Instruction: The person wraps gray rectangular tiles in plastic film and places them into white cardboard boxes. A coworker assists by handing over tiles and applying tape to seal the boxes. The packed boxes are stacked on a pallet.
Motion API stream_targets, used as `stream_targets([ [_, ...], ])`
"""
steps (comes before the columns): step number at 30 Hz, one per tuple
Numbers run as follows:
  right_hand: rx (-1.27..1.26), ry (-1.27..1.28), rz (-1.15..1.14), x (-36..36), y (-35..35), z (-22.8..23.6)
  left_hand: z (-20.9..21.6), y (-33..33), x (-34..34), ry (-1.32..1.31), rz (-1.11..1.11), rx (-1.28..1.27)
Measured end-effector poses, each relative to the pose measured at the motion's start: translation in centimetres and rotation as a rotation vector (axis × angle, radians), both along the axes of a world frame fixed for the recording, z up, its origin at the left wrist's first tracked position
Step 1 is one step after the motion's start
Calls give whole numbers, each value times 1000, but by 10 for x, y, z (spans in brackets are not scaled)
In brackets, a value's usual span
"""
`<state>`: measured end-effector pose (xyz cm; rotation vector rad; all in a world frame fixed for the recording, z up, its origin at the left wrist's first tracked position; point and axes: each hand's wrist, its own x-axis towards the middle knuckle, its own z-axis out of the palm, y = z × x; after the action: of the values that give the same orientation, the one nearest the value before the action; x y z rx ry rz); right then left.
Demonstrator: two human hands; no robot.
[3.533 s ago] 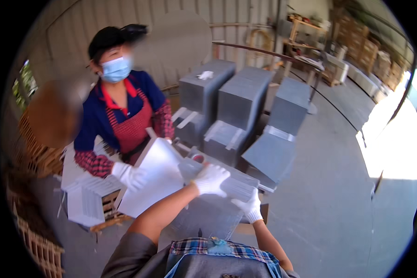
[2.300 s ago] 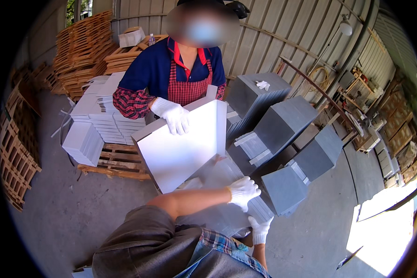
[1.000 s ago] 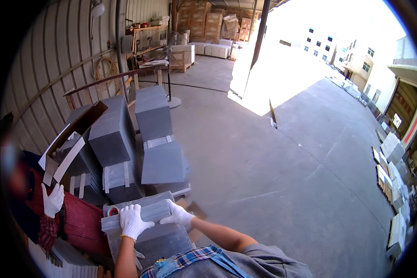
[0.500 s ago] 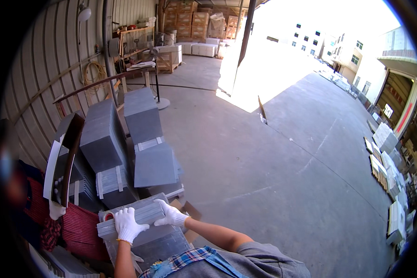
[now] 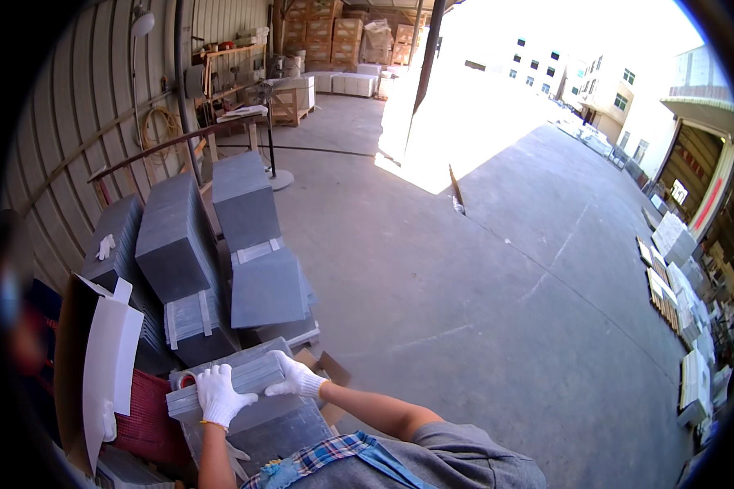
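Note:
A bundle of thin grey tiles (image 5: pixel 253 373) lies at the lower middle, on a grey stone stack. My left hand (image 5: pixel 220 397), in a white knitted glove, grips its near left part, fingers over the top. At its right end, my gloved right hand (image 5: pixel 295 379) has the fingers over the far corner and the thumb on the near side. A red-rimmed tape roll (image 5: pixel 187 381) sits beside the left end, partly hidden. To the left, a co-worker's gloved hand (image 5: pixel 108 421) holds a white cardboard box (image 5: pixel 110 350) with a brown inside.
Tall rows of dark grey slabs (image 5: pixel 179 236) stand ahead on the left, with a loose white glove (image 5: pixel 106 247) on one. A stand with a round base (image 5: pixel 280 180) is behind them. Cardboard flaps (image 5: pixel 333 371) lie right of my work stack; concrete floor (image 5: pixel 465 326) stretches right.
The co-worker's box has swung nearer and lower on the left, showing its white side and uncovering the loose glove on the slabs. My hands keep the same hold on the tiles.

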<state>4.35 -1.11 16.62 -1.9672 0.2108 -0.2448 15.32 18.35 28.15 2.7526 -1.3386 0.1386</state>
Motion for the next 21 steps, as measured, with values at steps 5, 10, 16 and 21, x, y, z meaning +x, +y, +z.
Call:
stream_targets([
  [5,-22,29,-7,-2,0,7,-1,0,1,4,-4,-5],
  [10,8,0,3,-3,0,8,-2,1,2,10,-7,-17],
  [16,-2,2,-4,-4,2,10,-3,2,-5,-56,-4,-30],
  [21,-60,12,-45,-3,-2,1,1,-7,-28,-89,-31,-124],
])
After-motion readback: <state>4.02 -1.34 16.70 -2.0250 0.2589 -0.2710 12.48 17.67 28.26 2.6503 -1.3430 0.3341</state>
